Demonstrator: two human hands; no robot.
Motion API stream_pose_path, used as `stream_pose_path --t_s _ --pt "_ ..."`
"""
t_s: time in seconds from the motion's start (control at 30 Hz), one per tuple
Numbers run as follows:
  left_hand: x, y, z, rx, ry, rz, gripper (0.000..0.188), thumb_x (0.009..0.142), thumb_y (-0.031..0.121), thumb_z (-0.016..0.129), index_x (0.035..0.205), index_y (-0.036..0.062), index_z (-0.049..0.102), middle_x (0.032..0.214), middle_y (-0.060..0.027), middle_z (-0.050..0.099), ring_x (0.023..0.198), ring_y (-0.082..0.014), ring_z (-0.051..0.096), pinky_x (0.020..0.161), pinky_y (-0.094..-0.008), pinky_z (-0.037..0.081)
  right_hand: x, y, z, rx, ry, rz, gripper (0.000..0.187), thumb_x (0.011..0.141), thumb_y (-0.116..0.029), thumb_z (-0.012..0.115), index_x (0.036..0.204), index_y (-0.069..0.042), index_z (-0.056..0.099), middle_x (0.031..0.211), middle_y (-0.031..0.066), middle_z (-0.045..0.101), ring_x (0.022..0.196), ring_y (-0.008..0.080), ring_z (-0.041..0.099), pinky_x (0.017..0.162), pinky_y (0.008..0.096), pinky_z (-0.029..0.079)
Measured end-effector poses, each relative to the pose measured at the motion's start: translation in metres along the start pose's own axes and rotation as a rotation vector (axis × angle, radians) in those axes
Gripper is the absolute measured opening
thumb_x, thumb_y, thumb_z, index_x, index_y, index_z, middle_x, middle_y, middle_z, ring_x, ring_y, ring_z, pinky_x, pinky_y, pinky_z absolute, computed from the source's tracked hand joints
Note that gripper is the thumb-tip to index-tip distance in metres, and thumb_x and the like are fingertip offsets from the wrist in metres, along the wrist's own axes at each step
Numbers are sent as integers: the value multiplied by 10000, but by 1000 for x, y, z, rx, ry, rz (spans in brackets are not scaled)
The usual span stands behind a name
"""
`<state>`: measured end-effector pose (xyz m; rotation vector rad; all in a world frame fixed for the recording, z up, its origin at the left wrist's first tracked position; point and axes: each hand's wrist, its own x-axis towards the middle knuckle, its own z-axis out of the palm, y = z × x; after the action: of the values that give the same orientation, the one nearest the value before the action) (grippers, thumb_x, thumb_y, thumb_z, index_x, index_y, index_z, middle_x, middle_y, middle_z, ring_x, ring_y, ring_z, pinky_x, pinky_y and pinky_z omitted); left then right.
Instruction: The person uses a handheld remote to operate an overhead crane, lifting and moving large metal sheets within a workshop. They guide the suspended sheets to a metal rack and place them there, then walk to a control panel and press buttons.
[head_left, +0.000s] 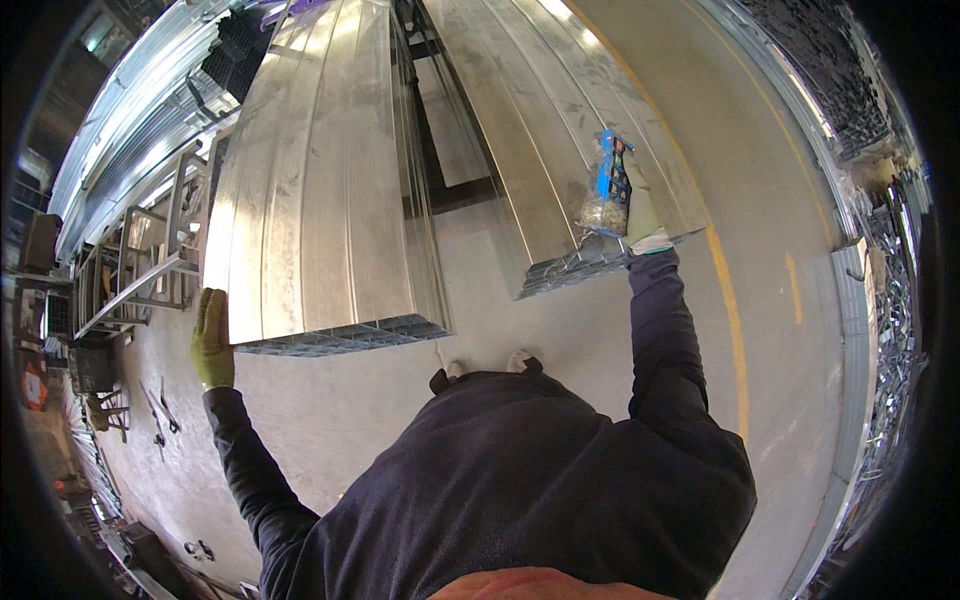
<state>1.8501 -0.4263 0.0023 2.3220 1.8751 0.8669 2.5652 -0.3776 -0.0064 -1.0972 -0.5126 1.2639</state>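
My left hand [212, 340], in a green glove, rests against the left side of a long stack of ribbed metal profiles [330, 200], near its end. The fingers of that hand are stretched upward and hold nothing. On the right, my gloved right hand [643, 205] grips the side of a blue and clear plastic bag [607, 185] over a second metal stack [540, 130]. The bag partly hides those fingers. Its lower, see-through part shows pale contents that I cannot make out.
A metal frame rack [150, 270] stands left of the near stack, with long shiny profiles [130, 130] beyond it. Tools [160, 415] lie on the floor at left. A yellow line [728, 310] runs along the right. Metal scrap [895, 340] fills the far right.
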Motion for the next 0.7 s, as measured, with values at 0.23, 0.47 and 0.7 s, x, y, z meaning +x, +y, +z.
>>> stream_pose_path --t_s 0.23,0.47,0.7 --pt "-63 4 64 185 -43 165 380 1008 47 591 1384 86 628 1493 -175 560 1342 -341 575 1081 -415 488 4 5 -8 -49 55 -2 429 1012 -483 629 1243 -127 688 988 8 711 815 116 694 727 298 604" --pt "-78 22 65 148 -46 -60 486 962 2 603 1426 146 595 1502 -153 553 1276 -371 595 1023 -439 494 0 4 -3 -132 25 -75 540 957 -589 669 1253 -138 680 1024 14 710 873 138 697 767 333 612" --pt "-81 36 69 95 -65 -85 645 855 -82 602 1447 172 580 1527 -139 529 1241 -395 589 1040 -441 489 0 8 -2 -110 41 -97 549 965 -567 664 1283 -120 675 1049 33 727 894 150 710 762 350 618"
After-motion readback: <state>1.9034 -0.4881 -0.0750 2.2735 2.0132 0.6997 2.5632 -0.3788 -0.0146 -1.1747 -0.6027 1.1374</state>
